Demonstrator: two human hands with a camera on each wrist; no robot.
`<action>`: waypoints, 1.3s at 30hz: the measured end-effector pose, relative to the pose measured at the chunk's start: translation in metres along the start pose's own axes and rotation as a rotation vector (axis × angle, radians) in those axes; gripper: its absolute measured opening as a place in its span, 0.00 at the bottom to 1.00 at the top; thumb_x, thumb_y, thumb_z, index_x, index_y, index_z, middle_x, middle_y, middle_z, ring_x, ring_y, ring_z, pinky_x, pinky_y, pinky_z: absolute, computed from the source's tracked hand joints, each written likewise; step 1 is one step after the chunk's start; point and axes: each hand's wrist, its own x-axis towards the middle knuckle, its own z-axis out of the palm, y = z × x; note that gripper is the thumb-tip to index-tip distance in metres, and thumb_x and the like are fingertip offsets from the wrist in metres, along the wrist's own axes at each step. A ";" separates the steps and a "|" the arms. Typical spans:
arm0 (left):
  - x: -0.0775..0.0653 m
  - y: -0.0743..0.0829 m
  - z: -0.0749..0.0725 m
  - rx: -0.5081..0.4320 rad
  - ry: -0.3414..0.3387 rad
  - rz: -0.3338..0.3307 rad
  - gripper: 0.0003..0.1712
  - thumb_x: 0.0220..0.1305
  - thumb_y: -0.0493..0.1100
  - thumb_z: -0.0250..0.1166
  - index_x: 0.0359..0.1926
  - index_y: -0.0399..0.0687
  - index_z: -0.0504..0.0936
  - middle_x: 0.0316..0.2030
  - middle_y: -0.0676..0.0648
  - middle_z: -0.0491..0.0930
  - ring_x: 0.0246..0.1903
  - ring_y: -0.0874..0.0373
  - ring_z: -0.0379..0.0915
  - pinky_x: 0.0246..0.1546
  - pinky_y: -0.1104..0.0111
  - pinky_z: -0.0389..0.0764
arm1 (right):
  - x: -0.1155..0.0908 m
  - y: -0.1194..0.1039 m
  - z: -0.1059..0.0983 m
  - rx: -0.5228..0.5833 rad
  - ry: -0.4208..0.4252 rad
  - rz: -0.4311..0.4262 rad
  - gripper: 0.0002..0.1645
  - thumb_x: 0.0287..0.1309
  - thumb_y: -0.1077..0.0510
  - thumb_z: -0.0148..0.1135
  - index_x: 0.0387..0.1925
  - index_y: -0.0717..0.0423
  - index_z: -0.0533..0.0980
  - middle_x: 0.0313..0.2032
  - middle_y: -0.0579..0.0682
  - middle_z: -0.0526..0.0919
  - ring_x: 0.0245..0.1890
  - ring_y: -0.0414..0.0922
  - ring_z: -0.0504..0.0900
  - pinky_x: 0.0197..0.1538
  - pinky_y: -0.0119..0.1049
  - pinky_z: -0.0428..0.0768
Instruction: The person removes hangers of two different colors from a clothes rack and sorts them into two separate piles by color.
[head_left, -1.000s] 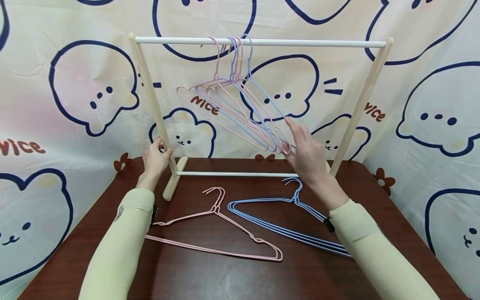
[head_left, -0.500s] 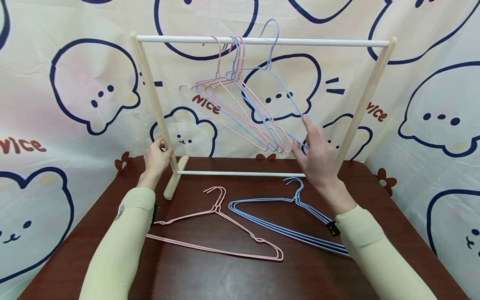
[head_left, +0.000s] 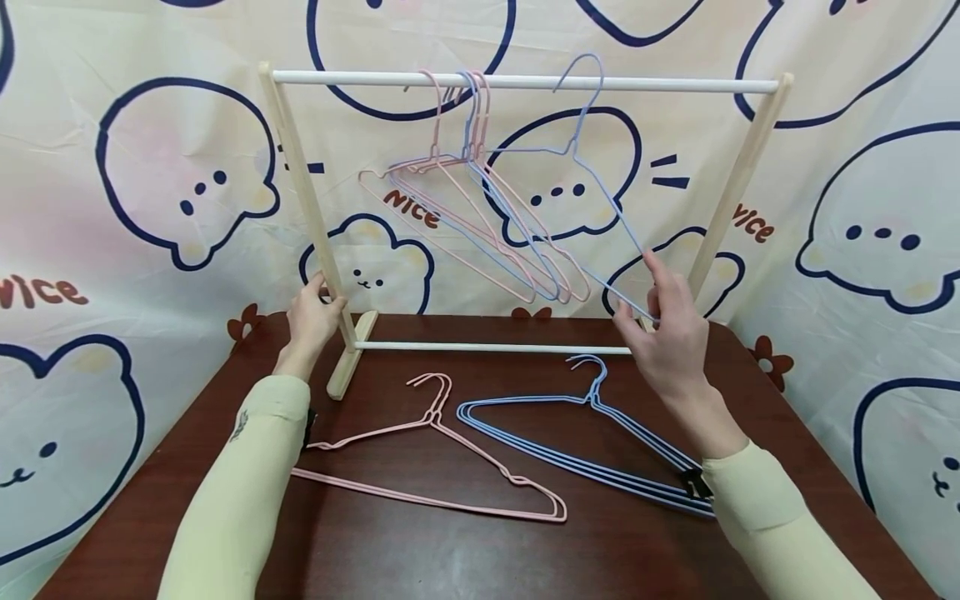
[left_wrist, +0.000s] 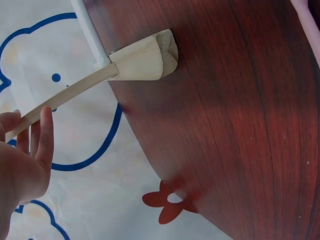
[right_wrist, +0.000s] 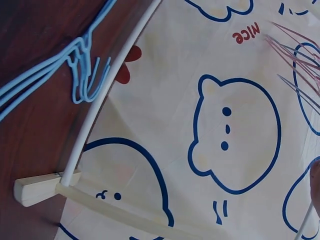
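Note:
My left hand grips the left wooden post of a clothes rack, fingers round it in the left wrist view too. With my right hand I pinch the right end of a blue hanger. Its hook stands at the white top rail, the curve rising above it, and it is apart from the other hangers. Left of it, several pink hangers and blue ones hang bunched on the rail. In the right wrist view only an edge of my right hand shows.
On the brown table lie pink hangers at the left and a stack of blue hangers at the right. A white lower bar joins the rack's feet. A patterned cloth backdrop surrounds the table.
My right hand has drawn the blue hanger out of the bunch, its hook lifting above the rail, then moved it right and slightly down. My left hand has stayed on the post.

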 end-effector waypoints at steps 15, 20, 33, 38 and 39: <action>0.001 0.001 0.001 0.005 0.003 0.007 0.31 0.71 0.41 0.58 0.73 0.52 0.65 0.58 0.33 0.77 0.49 0.33 0.78 0.63 0.41 0.65 | -0.036 -0.003 -0.036 0.107 -0.016 0.156 0.39 0.43 0.74 0.70 0.62 0.66 0.73 0.25 0.57 0.65 0.30 0.35 0.60 0.33 0.20 0.57; 0.000 0.002 -0.001 0.006 0.000 0.007 0.30 0.72 0.42 0.58 0.73 0.52 0.65 0.58 0.33 0.77 0.50 0.34 0.78 0.62 0.41 0.66 | -0.053 -0.005 -0.049 0.149 -0.078 0.215 0.42 0.40 0.76 0.71 0.62 0.65 0.74 0.26 0.52 0.64 0.28 0.33 0.61 0.28 0.17 0.59; 0.001 0.002 0.001 0.000 -0.005 -0.005 0.30 0.72 0.42 0.58 0.73 0.52 0.65 0.59 0.33 0.77 0.50 0.34 0.78 0.59 0.42 0.70 | -0.089 -0.014 -0.081 0.129 -0.372 0.231 0.44 0.36 0.75 0.73 0.61 0.57 0.75 0.26 0.41 0.62 0.25 0.30 0.58 0.23 0.25 0.59; 0.001 0.000 0.000 -0.005 -0.007 -0.003 0.30 0.72 0.42 0.58 0.73 0.53 0.65 0.59 0.34 0.77 0.51 0.34 0.77 0.62 0.42 0.67 | -0.099 -0.016 -0.099 0.136 -0.475 0.403 0.40 0.41 0.73 0.73 0.59 0.50 0.76 0.26 0.42 0.62 0.23 0.35 0.60 0.22 0.27 0.61; 0.001 0.000 0.000 -0.004 -0.004 -0.003 0.30 0.72 0.42 0.58 0.73 0.53 0.65 0.59 0.34 0.77 0.51 0.34 0.77 0.63 0.42 0.66 | -0.101 -0.016 -0.103 0.138 -0.501 0.446 0.39 0.43 0.72 0.73 0.60 0.49 0.76 0.27 0.42 0.62 0.22 0.35 0.60 0.22 0.28 0.62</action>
